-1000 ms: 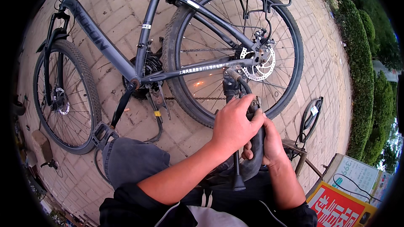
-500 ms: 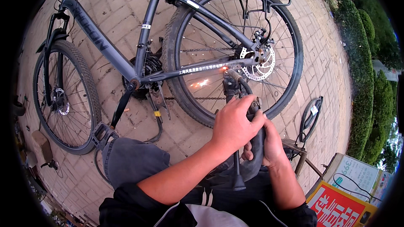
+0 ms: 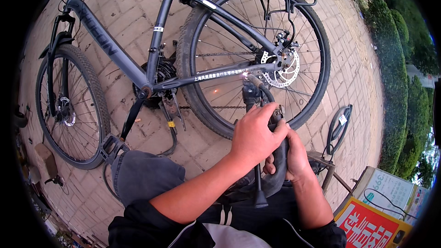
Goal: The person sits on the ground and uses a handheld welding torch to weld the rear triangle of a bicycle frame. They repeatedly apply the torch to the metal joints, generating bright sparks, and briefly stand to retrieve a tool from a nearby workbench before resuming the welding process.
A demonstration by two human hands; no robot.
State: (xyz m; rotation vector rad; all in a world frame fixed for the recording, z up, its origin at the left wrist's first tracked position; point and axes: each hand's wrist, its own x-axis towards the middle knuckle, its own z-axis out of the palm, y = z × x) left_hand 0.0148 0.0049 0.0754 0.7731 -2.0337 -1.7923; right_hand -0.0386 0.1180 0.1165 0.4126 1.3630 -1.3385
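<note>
A dark grey bicycle (image 3: 101,34) stands in front of me, its rear wheel on the right. A welding torch (image 3: 279,144) with a curved neck points up at the lower rear frame tube (image 3: 213,75), where a small bright glow shows at its tip. My right hand (image 3: 297,156) is wrapped round the torch handle. Fingers of my left hand (image 3: 255,131) close over the upper handle, below the neck. Beside the torch, a black kickstand (image 3: 251,94) meets the tube; its leg passes behind my left hand and ends in a rubber foot.
A white-silver brake disc (image 3: 288,70) sits right of the torch tip. A black inner tube or strap (image 3: 340,128) lies on the paving (image 3: 358,73). At lower right stands a red and yellow sign (image 3: 367,225). Hedges (image 3: 392,101) line the right; a block (image 3: 46,160) lies left.
The orange glow at the tip has turned whiter, and the spray of sparks below the frame tube has shrunk to a small speck. My hands and the torch hold nearly the same place.
</note>
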